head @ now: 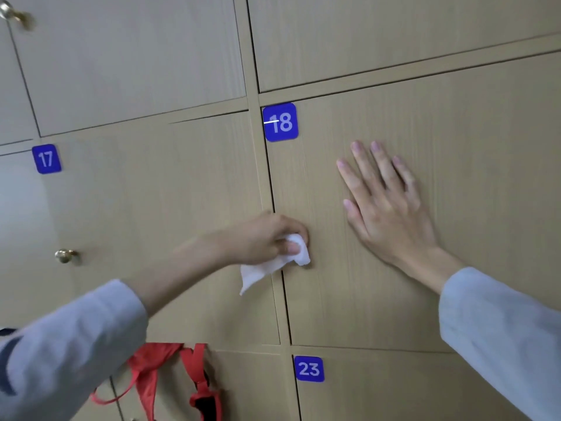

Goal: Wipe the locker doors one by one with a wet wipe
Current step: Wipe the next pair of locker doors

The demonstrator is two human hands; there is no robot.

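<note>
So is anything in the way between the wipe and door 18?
Nothing visible. The left hand pinches the wet wipe and holds it at the left edge of door 18. The right hand lies flat on the same door, off to the right, so it covers part of the panel left to wipe.

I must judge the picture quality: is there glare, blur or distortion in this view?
Head view: pale glare washes door 17 at its left edge; the left sleeve and the top-left knob are blurred; locker lines bow from the wide lens; the number plates, right hand and wet wipe are fairly sharp.
</note>
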